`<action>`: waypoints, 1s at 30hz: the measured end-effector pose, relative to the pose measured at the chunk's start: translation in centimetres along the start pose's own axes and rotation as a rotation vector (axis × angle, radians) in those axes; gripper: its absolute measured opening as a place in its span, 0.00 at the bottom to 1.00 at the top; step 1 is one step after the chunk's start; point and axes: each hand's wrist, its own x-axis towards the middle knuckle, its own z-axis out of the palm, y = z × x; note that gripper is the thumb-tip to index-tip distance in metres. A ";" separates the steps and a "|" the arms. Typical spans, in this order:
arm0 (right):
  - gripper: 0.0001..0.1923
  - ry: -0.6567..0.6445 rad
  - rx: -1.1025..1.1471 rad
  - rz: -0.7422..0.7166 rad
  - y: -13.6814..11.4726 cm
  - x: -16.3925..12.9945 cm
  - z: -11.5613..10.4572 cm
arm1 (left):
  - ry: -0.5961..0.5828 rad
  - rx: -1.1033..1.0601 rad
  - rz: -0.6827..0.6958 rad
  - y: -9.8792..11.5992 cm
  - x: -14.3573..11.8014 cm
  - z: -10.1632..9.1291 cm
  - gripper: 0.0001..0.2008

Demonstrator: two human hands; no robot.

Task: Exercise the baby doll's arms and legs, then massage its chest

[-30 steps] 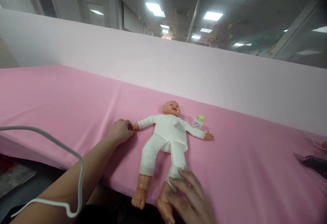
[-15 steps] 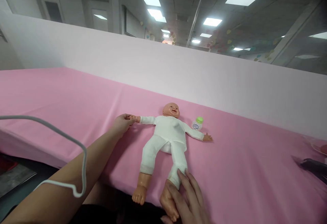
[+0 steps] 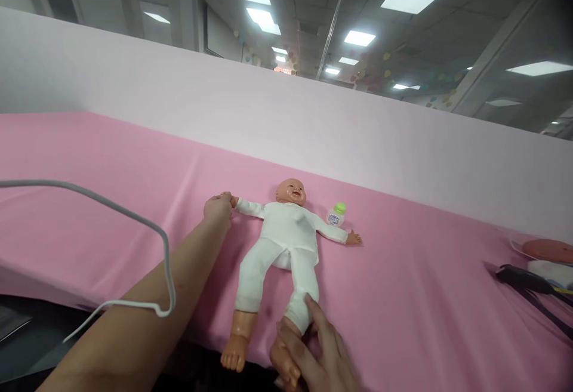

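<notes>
A baby doll in white clothes lies face up on a pink-covered table, its arms spread and its feet at the near edge. My left hand is closed around the doll's hand on the left side. My right hand grips the lower leg on the right, thumb and fingers on either side of the ankle and trouser cuff. Part of that foot is hidden behind my fingers. Beside the doll's other arm lies a small clear bottle with a green cap.
A grey cable loops above my left forearm. At the right edge are a black-handled object and a reddish disc by something white. A low white partition runs behind the table, with glass above it.
My left hand has wrapped more closely round the doll's hand, raising it slightly. My right hand stays on the leg. The view has shifted right, bringing more of the right-hand objects into sight.
</notes>
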 end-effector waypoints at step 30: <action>0.22 -0.035 0.489 0.331 4.7 15.1 -3.5 | -0.507 0.600 0.873 2.4 -10.4 2.6 0.09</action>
